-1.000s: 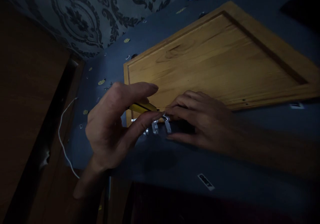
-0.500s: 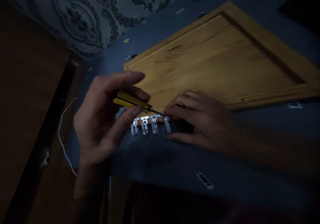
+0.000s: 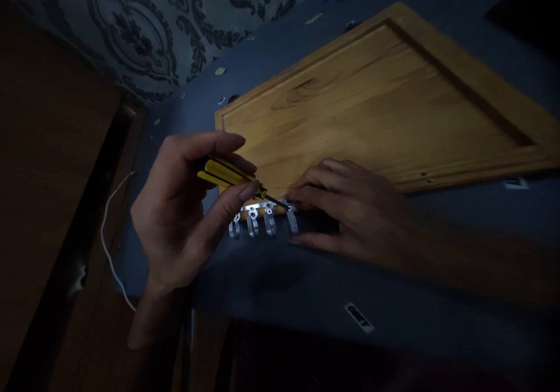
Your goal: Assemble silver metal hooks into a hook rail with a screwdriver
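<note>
Yellow screwdriver (image 3: 225, 173) sits pinched in my left grip (image 3: 254, 186), tip at the end hook (image 3: 293, 223) along the board (image 3: 359, 100) edge, right grip (image 3: 345, 205) alongside, likely steadying, whether clamped I can't tell.

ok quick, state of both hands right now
Left hand: holding the yellow-handled screwdriver.
Right hand: partly curled at the hook rail; grip unclear.

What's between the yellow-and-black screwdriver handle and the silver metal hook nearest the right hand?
In the head view, a thin, dark metal shaft lies between the yellow-and-black handle and silver hook.
</note>
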`<action>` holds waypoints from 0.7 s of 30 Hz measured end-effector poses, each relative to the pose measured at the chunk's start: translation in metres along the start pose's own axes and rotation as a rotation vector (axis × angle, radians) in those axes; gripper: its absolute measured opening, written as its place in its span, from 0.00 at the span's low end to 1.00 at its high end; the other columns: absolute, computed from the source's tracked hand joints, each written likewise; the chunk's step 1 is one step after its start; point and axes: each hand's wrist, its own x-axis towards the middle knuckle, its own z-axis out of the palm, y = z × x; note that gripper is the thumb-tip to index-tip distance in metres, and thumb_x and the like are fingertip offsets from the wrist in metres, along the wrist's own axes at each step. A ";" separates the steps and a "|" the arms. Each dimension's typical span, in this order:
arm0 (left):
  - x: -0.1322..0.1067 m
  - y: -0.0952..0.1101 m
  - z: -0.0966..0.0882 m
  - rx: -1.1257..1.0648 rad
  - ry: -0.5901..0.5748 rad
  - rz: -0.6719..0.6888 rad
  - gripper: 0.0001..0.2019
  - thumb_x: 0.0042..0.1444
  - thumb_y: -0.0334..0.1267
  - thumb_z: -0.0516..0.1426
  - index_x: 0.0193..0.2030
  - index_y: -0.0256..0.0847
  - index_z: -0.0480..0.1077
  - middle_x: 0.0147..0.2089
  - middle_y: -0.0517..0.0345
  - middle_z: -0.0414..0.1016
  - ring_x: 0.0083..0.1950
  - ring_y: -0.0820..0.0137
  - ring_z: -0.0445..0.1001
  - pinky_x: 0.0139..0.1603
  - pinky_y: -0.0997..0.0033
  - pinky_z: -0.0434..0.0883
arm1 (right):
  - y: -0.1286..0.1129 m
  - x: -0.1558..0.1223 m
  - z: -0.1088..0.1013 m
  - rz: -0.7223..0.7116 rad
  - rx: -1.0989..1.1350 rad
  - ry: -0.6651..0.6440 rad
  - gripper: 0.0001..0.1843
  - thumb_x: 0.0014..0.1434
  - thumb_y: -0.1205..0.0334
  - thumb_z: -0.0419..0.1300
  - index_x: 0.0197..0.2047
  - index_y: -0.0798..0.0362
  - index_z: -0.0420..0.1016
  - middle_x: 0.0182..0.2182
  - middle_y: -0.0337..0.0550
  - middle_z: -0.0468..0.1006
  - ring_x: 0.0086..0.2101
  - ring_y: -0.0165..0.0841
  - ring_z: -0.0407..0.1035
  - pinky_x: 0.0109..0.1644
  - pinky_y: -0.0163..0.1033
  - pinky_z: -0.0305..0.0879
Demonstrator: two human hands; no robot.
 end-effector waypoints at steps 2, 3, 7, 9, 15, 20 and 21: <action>0.000 0.001 0.001 0.000 0.007 -0.012 0.18 0.64 0.39 0.66 0.60 0.54 0.74 0.51 0.62 0.78 0.45 0.60 0.83 0.46 0.53 0.81 | 0.000 0.000 0.001 -0.007 -0.002 0.004 0.24 0.69 0.42 0.58 0.51 0.55 0.79 0.42 0.50 0.79 0.43 0.43 0.71 0.45 0.47 0.67; 0.000 0.002 0.001 -0.004 0.013 -0.016 0.18 0.63 0.38 0.66 0.58 0.54 0.74 0.50 0.62 0.79 0.44 0.61 0.84 0.45 0.54 0.81 | 0.000 0.000 0.001 -0.012 -0.003 0.009 0.25 0.69 0.42 0.58 0.51 0.56 0.79 0.42 0.50 0.79 0.43 0.43 0.71 0.44 0.47 0.67; 0.000 0.006 0.001 -0.007 -0.004 -0.032 0.17 0.64 0.38 0.66 0.58 0.55 0.75 0.50 0.65 0.81 0.44 0.61 0.84 0.43 0.53 0.81 | 0.000 0.000 0.001 0.002 0.010 0.001 0.26 0.68 0.41 0.59 0.51 0.56 0.79 0.42 0.51 0.79 0.43 0.44 0.71 0.46 0.49 0.67; 0.000 0.008 0.000 0.001 -0.021 -0.029 0.16 0.64 0.39 0.65 0.58 0.55 0.74 0.50 0.66 0.81 0.44 0.60 0.84 0.44 0.53 0.80 | 0.000 0.000 0.001 0.013 0.016 -0.005 0.26 0.68 0.41 0.59 0.51 0.56 0.80 0.42 0.51 0.79 0.43 0.44 0.71 0.46 0.50 0.68; 0.003 0.009 0.003 0.009 0.000 0.043 0.17 0.62 0.39 0.67 0.57 0.56 0.76 0.48 0.64 0.80 0.42 0.63 0.82 0.40 0.58 0.80 | -0.001 0.001 0.000 0.014 0.018 0.004 0.24 0.68 0.42 0.59 0.49 0.56 0.80 0.40 0.50 0.78 0.41 0.43 0.70 0.43 0.48 0.66; 0.004 0.005 0.007 -0.008 0.049 0.106 0.18 0.59 0.41 0.69 0.56 0.56 0.77 0.49 0.63 0.82 0.38 0.63 0.82 0.37 0.57 0.80 | -0.004 0.003 0.000 0.027 0.018 0.005 0.23 0.67 0.44 0.61 0.49 0.56 0.80 0.40 0.50 0.78 0.42 0.44 0.70 0.44 0.48 0.66; 0.003 0.006 0.007 -0.005 0.035 0.110 0.19 0.60 0.40 0.69 0.57 0.57 0.76 0.49 0.63 0.82 0.40 0.62 0.83 0.38 0.57 0.81 | -0.004 0.003 0.000 0.029 0.016 -0.006 0.23 0.66 0.44 0.61 0.49 0.55 0.80 0.40 0.50 0.78 0.42 0.44 0.71 0.44 0.48 0.66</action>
